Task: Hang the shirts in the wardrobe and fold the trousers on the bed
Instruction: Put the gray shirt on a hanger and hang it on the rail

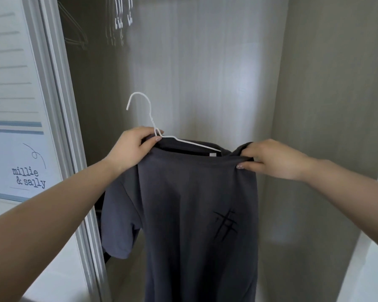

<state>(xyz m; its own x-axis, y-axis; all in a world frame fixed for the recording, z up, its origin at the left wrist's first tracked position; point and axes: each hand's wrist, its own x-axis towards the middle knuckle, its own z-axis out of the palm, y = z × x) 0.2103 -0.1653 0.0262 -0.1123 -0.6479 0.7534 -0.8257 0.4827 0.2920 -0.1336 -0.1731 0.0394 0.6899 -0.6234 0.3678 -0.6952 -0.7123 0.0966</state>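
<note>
Scene: a person stands at an open wardrobe [205, 62], seen from a head camera looking forward and down.
Shirt: a dark grey shirt [196, 214] with a small line print on the chest hangs in front of the wardrobe, held up between both hands and partly on a white wire hanger [153, 127].
Hanger: its hook points up and to the left; one arm runs inside the collar toward the right shoulder.
Left hand: the left hand [131, 147] grips the hanger's neck together with the shirt's left shoulder, fingers curled round both.
Right hand: the right hand [273, 160] pinches the fabric at the right shoulder, thumb under, fingers over.
Arms: both forearms reach forward and slightly up, elbows wide, hands level and well apart.
Step in hand: seating the shirt on the hanger, as it appears.
Doing it well: draw the right shoulder over the hanger's end so the collar sits centred, then lift by the hook.
Rail: blurred spare hangers [120, 20] show at the top, so the rail is likely above.
Door: a sliding door [52, 105] stands at the left.
</note>
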